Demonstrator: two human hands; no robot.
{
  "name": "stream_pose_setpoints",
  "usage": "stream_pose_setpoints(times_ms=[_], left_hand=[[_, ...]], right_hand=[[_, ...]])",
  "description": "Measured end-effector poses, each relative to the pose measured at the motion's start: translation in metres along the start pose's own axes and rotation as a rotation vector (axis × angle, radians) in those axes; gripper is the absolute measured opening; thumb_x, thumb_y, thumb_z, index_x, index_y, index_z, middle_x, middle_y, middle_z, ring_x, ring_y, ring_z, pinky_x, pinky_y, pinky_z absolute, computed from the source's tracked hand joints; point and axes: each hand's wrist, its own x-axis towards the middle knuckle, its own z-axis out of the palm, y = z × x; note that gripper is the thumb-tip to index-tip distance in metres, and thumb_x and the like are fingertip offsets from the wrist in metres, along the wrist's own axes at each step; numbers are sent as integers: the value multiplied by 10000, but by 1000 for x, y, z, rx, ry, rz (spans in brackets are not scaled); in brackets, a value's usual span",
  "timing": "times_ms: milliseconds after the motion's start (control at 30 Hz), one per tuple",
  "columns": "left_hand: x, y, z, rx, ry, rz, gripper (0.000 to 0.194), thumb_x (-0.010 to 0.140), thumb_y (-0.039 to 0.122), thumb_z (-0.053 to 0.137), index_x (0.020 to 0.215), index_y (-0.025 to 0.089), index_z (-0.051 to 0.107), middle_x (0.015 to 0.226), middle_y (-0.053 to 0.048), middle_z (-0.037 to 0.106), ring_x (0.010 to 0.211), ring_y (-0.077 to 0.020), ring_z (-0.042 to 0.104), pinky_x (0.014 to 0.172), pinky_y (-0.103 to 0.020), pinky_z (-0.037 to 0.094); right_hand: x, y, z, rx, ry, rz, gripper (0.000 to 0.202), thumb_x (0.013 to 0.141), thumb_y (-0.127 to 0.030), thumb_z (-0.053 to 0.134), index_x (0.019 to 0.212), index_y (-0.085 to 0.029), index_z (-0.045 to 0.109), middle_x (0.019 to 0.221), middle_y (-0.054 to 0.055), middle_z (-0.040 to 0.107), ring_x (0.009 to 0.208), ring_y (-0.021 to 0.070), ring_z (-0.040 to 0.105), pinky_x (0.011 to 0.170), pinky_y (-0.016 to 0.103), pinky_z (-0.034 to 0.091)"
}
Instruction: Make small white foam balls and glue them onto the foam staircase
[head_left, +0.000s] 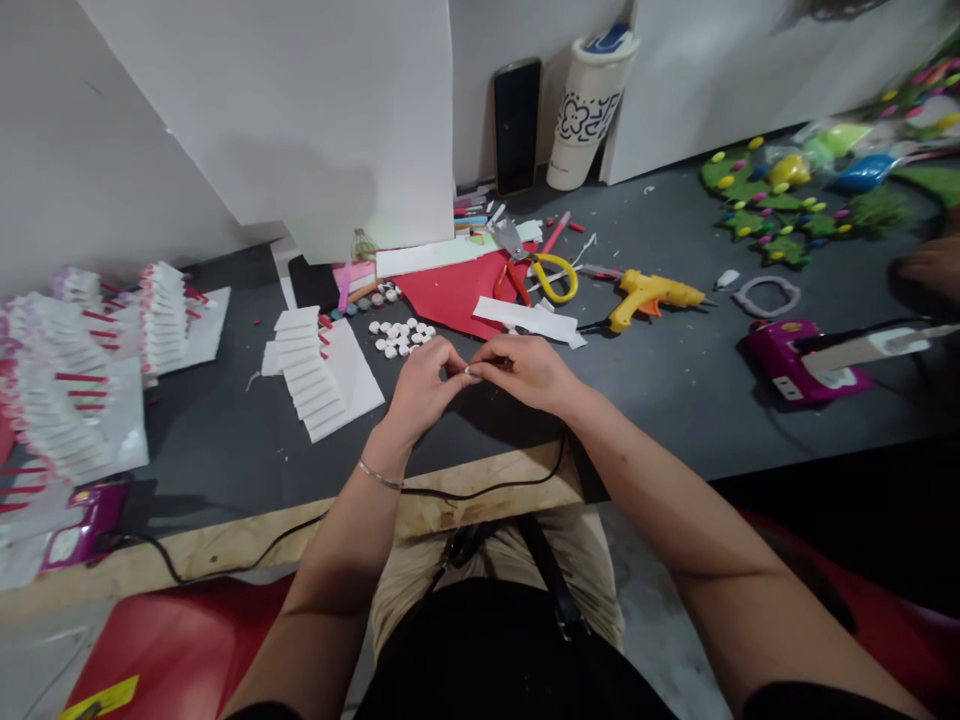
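Note:
My left hand (429, 385) and my right hand (529, 368) meet fingertip to fingertip above the table's front part. Thumbs and forefingers pinch a tiny white piece (470, 371) between them; its exact shape is mostly covered by the fingers. Just behind my left hand lies a cluster of small round white pieces (397, 337). To the left is a small white stepped model (311, 370) on a white board, with short red sticks at its back. A white paper strip (529, 318) and red sheet (450, 290) lie beyond my hands.
Yellow-handled scissors (555, 278) and a yellow glue gun (649, 295) lie right of centre. A phone (517, 125) and white tumbler (589, 110) stand behind. More stepped models (82, 370) crowd the left. A purple power strip (806, 365) sits right, near another person's hand (930, 268).

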Motion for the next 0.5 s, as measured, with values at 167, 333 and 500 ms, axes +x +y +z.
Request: stream_pose_setpoints(times_ms=[167,333,500], left_hand=[[0,1,0,38,9,2,185,799,261,740,715,191,590,730,19,581,709,-138,540,670,-265,425],[0,0,1,38,45,8,84,878,263,648,836,195,672,819,-8,655,772,-148,603,735,-283,487],[-3,-1,9,69,110,26,149,919,274,599,996,220,715,954,-34,710,862,-156,651,797,-300,524]], right_hand=[[0,1,1,-6,52,50,171,882,-289,580,819,-188,703,778,29,717,676,140,603,619,245,424],[1,1,-1,10,78,80,176,884,-293,579,816,-177,693,769,35,711,657,136,588,605,244,422],[2,0,3,80,115,133,177,877,-300,589,820,-177,702,757,25,718,645,130,594,609,245,443]])
